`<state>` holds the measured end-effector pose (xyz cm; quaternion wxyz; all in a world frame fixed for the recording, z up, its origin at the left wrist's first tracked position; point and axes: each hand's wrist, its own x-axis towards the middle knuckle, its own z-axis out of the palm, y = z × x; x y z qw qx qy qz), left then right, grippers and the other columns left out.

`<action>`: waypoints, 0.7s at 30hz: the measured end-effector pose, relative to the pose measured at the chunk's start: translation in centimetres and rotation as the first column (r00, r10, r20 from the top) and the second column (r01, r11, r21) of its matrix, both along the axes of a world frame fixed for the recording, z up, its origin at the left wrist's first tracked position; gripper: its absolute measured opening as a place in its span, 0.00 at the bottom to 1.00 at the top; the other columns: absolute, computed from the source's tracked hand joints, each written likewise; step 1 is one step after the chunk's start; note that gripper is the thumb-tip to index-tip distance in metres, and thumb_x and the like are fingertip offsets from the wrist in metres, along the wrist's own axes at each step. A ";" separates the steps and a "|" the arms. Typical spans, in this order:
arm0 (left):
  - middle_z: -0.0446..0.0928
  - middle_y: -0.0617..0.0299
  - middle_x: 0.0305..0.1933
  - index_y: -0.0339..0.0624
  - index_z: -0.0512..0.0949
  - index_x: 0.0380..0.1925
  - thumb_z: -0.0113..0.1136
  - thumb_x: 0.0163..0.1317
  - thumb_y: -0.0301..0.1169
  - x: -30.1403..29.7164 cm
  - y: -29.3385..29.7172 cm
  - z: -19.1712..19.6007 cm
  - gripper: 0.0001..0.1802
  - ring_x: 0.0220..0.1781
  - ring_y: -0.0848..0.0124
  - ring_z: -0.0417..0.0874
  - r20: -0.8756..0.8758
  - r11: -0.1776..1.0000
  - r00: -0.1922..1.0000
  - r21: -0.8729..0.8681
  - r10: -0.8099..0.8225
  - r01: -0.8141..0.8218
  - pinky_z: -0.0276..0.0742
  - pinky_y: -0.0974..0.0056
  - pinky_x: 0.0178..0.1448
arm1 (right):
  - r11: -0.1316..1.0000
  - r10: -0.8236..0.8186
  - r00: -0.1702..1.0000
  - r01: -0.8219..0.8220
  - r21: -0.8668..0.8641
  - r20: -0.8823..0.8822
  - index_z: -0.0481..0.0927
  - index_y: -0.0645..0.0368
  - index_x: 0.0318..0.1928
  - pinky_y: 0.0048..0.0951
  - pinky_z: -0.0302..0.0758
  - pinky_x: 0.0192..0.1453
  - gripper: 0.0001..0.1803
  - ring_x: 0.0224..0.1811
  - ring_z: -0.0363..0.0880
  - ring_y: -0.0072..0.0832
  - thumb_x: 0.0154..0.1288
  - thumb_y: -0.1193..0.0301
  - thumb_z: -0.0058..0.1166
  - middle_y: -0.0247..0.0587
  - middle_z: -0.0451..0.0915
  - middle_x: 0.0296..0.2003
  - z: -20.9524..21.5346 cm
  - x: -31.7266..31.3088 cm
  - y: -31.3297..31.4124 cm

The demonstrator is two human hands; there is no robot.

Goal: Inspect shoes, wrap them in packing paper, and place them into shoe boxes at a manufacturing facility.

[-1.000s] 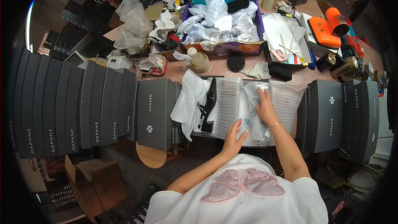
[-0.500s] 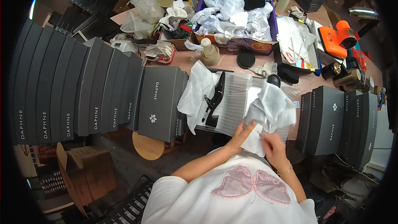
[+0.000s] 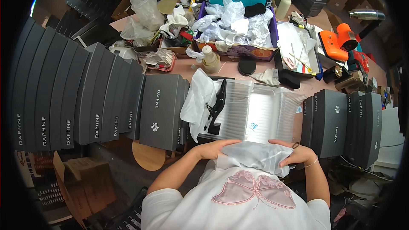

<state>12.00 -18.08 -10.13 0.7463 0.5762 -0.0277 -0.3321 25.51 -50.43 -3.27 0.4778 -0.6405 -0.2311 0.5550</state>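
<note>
Close in front of my body, both hands hold a shoe wrapped in white tissue paper (image 3: pixel 254 156), lying crosswise. My left hand (image 3: pixel 214 149) grips its left end, with part of the fingers behind the paper. At the right end my right hand (image 3: pixel 299 155) is closed on the bundle, thumb on the near side. The paper hides nearly all of this shoe. Beyond my left hand, a black heeled shoe (image 3: pixel 220 104) rests on its side beside a loose tissue sheet (image 3: pixel 197 102). It lies at the left of a ribbed clear plastic tray (image 3: pixel 238 110).
Dark grey shoe boxes stand in a row (image 3: pixel 89 98) at the left, and more boxes (image 3: pixel 332 123) at the right. Behind the tray are a white bottle (image 3: pixel 210 59), a round black lid (image 3: pixel 246 66) and a purple box (image 3: pixel 275 30) of crumpled paper. An orange device (image 3: pixel 336 42) sits far right.
The wrapped shoe has come down from upright over the tray to lying crosswise near my body. My right hand has moved to its right end, and the black toe is now covered.
</note>
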 end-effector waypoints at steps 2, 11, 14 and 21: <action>0.75 0.58 0.58 0.37 0.70 0.61 0.61 0.57 0.21 -1.2 1.9 -1.2 0.29 0.58 0.70 0.75 -0.151 0.979 0.970 -0.048 0.191 -0.200 0.70 0.67 0.63 | 0.993 -0.101 0.995 0.100 -0.054 -0.012 0.69 0.59 0.64 0.25 0.70 0.54 0.46 0.46 0.73 0.23 0.44 0.58 0.75 0.34 0.77 0.45 -0.5 -0.1 -3.6; 0.71 0.44 0.58 0.39 0.74 0.55 0.66 0.52 0.32 8.2 -8.6 -1.7 0.28 0.63 0.52 0.68 0.590 0.644 0.748 0.706 -0.303 -0.296 0.67 0.57 0.64 | 0.471 -0.874 0.479 0.877 0.096 -0.084 0.57 0.60 0.69 0.25 0.75 0.50 0.39 0.46 0.77 0.25 0.58 0.77 0.60 0.42 0.77 0.48 -1.9 -0.3 -4.3; 0.64 0.47 0.66 0.43 0.69 0.60 0.61 0.59 0.47 8.0 -10.7 -3.9 0.33 0.68 0.56 0.65 0.534 0.800 0.790 0.593 -0.302 -0.096 0.62 0.54 0.67 | 0.559 -0.825 0.525 0.811 0.171 0.209 0.60 0.60 0.67 0.21 0.72 0.46 0.36 0.40 0.74 0.20 0.60 0.75 0.60 0.38 0.77 0.40 -4.0 -1.5 -0.2; 0.80 0.51 0.45 0.40 0.74 0.52 0.48 0.67 0.50 6.5 -9.4 -3.2 0.26 0.48 0.56 0.81 -0.588 0.644 0.645 -0.256 0.488 -0.721 0.78 0.51 0.55 | 0.921 -0.389 0.790 0.318 0.226 0.474 0.74 0.63 0.57 0.26 0.73 0.55 0.18 0.53 0.75 0.27 0.68 0.79 0.44 0.45 0.77 0.51 -5.4 -2.4 1.5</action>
